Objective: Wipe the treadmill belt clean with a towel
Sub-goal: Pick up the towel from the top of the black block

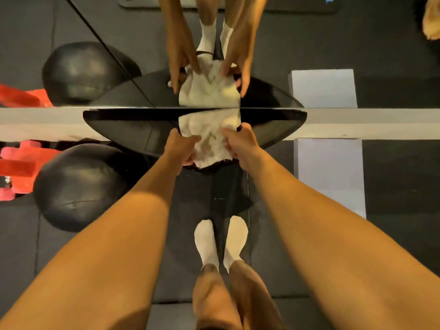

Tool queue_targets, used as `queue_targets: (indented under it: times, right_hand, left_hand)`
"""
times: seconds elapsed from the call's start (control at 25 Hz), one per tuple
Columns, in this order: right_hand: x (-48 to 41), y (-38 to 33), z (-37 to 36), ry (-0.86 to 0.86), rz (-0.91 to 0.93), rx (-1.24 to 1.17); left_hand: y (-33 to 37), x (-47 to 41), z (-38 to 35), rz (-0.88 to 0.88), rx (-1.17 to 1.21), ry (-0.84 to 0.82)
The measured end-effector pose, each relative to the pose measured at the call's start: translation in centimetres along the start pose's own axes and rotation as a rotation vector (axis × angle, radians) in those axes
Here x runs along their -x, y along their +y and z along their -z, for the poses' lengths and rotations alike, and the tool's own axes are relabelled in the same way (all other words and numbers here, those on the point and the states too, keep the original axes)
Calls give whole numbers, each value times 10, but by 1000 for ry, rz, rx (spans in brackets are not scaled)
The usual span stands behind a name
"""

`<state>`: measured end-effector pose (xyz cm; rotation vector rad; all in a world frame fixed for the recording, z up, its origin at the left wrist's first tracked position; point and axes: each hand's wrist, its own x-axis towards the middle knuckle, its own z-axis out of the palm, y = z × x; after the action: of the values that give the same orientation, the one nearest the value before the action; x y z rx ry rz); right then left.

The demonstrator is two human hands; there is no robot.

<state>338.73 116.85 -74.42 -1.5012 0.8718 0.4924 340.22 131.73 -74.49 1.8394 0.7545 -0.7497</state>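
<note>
Looking down past both bare forearms, I see my two hands gripping a crumpled white towel [209, 139] between them. My left hand [184, 148] closes on the towel's left side, fingers curled into the cloth, thumb pointing toward the middle. My right hand [240, 145] closes on the right side in the same way, fingers wrapped round the edge. The towel is bunched, with greyish marks on its folds, and it lies pressed against the glossy black front end of the treadmill [273, 129], right at its far edge. That far edge meets a mirror [71, 55], with a pale strip [381, 123] running along the foot of the mirror to either side. In the mirror I see the towel, both hands and my socked feet repeated upside down.

Nearer to me, my feet in white socks [206, 241] stand side by side on the dark belt [221, 186], toes pointing at the towel. The belt runs from under my feet up to the towel.

On the floor [392, 234] to the left of the treadmill sits a large black ball [76, 186], and beyond it, at the left edge of view, are red weights [16, 167]. To the right of the treadmill lies a pale grey block [329, 177], its far end reaching the mirror.
</note>
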Motion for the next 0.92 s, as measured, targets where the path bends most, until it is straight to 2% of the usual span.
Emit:
queue_targets:
  times: [0.08,0.2,0.4,0.52,0.68,0.76,0.84,0.92]
  right_hand:
    - [-1,0,-2,-16,-13,15]
    - [13,-3,7,-89,-23,122]
    - [88,-32,59,-3,34,-60]
    - [150,-60,101,134,116,-169]
    - [272,-99,190,395,269,-401]
    - [334,-110,239,459,347,-530]
    - [392,-116,277,479,434,-631]
    - [446,-112,311,581,524,-665]
  left_hand:
    - [-6,-4,-3,-11,-71,26]
    - [0,9,-1,-55,2,84]
    - [47,88,5,-118,201,1]
    - [90,152,-3,-227,266,-209]
    - [159,267,-37,-291,242,-632]
    - [186,328,-60,-358,222,-833]
    - [204,390,-84,-415,149,-941]
    - [212,446,-111,-435,61,-1056]
